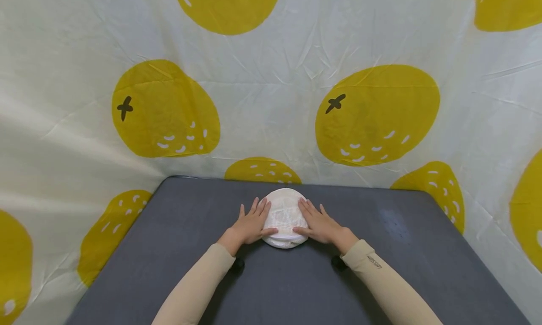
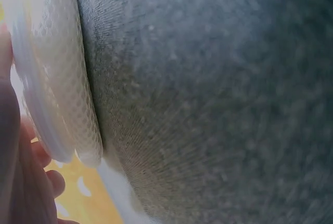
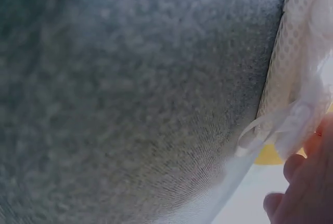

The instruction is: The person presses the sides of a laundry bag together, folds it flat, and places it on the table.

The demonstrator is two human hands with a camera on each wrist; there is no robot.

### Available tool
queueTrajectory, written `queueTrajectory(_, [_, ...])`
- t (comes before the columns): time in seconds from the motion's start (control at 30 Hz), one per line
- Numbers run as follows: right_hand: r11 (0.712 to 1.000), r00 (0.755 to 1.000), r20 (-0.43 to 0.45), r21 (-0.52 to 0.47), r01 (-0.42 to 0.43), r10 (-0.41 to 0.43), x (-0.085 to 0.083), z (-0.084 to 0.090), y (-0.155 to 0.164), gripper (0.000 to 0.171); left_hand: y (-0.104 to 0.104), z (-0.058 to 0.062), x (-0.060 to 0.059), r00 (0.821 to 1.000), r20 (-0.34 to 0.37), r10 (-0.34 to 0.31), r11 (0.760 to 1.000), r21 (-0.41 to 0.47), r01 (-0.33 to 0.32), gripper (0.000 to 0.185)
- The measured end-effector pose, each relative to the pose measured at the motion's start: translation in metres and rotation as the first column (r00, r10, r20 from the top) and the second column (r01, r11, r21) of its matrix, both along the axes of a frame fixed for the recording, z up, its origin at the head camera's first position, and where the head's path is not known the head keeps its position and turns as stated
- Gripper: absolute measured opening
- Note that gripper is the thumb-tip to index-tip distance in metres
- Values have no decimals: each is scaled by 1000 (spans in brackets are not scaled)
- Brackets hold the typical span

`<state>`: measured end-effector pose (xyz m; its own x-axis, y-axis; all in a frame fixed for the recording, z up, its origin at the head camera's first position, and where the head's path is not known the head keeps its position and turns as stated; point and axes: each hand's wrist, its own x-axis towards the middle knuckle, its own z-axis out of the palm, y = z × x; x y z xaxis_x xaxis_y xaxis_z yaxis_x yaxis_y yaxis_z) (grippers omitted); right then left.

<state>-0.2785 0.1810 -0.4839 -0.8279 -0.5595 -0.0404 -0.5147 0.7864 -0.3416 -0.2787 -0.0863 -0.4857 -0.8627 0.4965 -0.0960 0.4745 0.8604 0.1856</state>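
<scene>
A round white mesh laundry bag [image 1: 284, 217] lies on the dark grey tabletop, near its far edge. My left hand [image 1: 251, 223] rests on the bag's left side, fingers straight and spread, thumb pointing inward. On the opposite side my right hand [image 1: 319, 224] touches it in the same way, with its thumb across the near part. From the left wrist, the honeycomb mesh wall [image 2: 62, 67] shows thick and padded, close against the table surface. A thin pale loop [image 3: 252, 130] sticks out from the bag's edge in the right wrist view, beside my fingers.
The dark grey table [image 1: 288, 287] spreads around the bag on every side. Behind it and along both sides hangs a pale curtain [image 1: 271, 118] with large yellow fruit prints. A small black device [image 1: 238, 266] sits beneath the left wrist, another [image 1: 338, 263] beneath the right.
</scene>
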Motion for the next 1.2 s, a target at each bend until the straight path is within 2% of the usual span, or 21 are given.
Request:
queueTrajectory(0.23, [1000, 999, 37, 16, -4, 4, -1, -6, -2, 99, 3, -1, 4, 1000, 19, 15, 1000, -24, -15, 93])
queueTrajectory(0.6, [999, 997, 81, 52, 2, -6, -2, -8, -4, 104, 7, -2, 1, 999, 35, 21, 998, -62, -19, 94])
queueTrajectory(0.8, [1000, 993, 118, 28, 3, -6, -1, -7, -2, 104, 9, -3, 1, 999, 48, 17, 997, -81, -13, 94])
queueTrajectory(1.0, [1000, 993, 121, 6, 5, -6, 0, -7, -2, 105, 8, -2, 1, 999, 49, 19, 997, -76, -15, 94])
queueTrajectory(1.2, [1000, 997, 71, -11, 13, -12, 0, -7, -3, 100, 6, 0, -1, 999, 50, 22, 998, -65, -19, 93])
